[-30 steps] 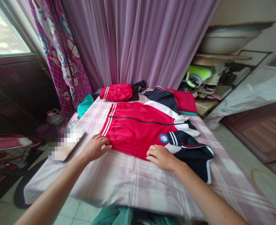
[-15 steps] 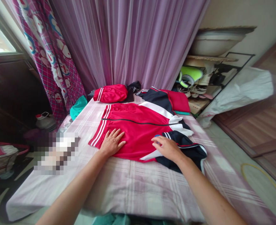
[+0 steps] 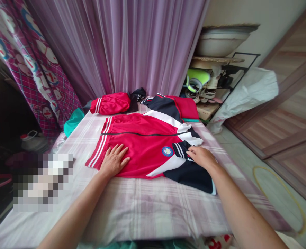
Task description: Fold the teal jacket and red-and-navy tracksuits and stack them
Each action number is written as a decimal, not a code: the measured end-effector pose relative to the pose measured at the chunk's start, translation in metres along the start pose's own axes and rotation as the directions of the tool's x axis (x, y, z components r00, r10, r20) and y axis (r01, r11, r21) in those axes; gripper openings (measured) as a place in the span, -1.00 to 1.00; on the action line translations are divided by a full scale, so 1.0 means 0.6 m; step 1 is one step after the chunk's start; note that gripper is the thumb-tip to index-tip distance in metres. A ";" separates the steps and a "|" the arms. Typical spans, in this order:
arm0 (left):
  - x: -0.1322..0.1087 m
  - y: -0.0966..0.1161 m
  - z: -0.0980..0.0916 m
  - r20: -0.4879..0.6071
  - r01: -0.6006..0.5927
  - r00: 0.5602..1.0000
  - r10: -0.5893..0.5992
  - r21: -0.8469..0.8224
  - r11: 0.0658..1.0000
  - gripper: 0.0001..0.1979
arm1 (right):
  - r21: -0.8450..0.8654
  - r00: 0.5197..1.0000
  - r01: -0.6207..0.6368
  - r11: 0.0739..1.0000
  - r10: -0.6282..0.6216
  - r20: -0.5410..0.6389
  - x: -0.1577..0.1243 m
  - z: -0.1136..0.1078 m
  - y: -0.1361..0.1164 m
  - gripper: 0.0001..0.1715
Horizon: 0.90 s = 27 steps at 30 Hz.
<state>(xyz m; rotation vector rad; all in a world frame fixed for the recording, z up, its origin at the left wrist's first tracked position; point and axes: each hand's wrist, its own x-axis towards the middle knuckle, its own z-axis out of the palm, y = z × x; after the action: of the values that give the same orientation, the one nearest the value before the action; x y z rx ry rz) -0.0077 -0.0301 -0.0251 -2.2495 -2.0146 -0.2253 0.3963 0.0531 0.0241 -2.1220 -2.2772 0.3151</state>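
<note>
Here's the red jacket (image 3: 132, 148), spread front up on the plaid tablecloth (image 3: 137, 211), its black zip (image 3: 142, 134) done up along the front. The left hand (image 3: 115, 162) lies flat on the jacket's lower front, near the striped hem, fingers spread wide, palm down, gripping nothing. Over at the jacket's collar end, the right hand (image 3: 201, 156) has its fingers curled in close together, the tips touching the dark sleeve (image 3: 189, 174) just behind its striped cuff (image 3: 179, 150). Whether cloth is pinched between thumb and fingers, we can't tell from here.

Now, where's the danger? That sleeve is doubled back on itself, the cuff sitting close by the round badge (image 3: 167, 151). A careless tug could twist the layers, leaving a lump at the jacket's shoulder. And watch the left hand: too light a press and a pull on the sleeve could skew the whole jacket towards its collar end; too heavy a push sideways and the thin red front would likely ripple, hem going crooked. The right forearm hangs over the sleeve's outer fold too, so a low sweep might drag it open.

Beyond the jacket's far edge sit a red bundle (image 3: 113, 103) and a folded red garment (image 3: 186, 106), close enough that a wide shove could disturb them. Past the hem, a pixelated object (image 3: 45, 180) is too obscured to name.
</note>
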 end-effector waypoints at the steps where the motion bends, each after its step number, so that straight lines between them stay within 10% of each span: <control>1: 0.001 0.000 -0.001 0.006 0.001 1.000 -0.001 0.004 1.000 -0.45 | 0.007 1.000 0.011 1.000 -0.011 -0.018 0.001 -0.004 0.002 -0.73; 10: 0.005 0.007 -0.013 0.097 -0.011 0.995 0.010 0.001 1.000 -0.54 | 0.392 0.978 0.009 0.920 0.074 -0.196 0.032 -0.100 -0.008 -0.77; 17: 0.002 0.006 -0.005 0.026 -0.010 1.000 0.010 -0.007 1.000 -0.50 | 0.756 0.960 0.249 0.606 -0.051 -0.275 0.076 -0.181 -0.091 -0.69; 27: 0.000 0.004 0.000 -0.011 -0.014 1.000 0.014 -0.026 1.000 -0.50 | 0.920 0.967 0.239 0.309 0.005 -0.253 0.108 -0.180 -0.084 -0.51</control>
<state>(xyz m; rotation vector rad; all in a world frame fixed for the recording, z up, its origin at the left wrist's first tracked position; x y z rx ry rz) -0.0054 -0.0304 -0.0250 -2.2719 -2.0019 -0.2635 0.3571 0.1293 0.1297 -1.2121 -1.3982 1.0562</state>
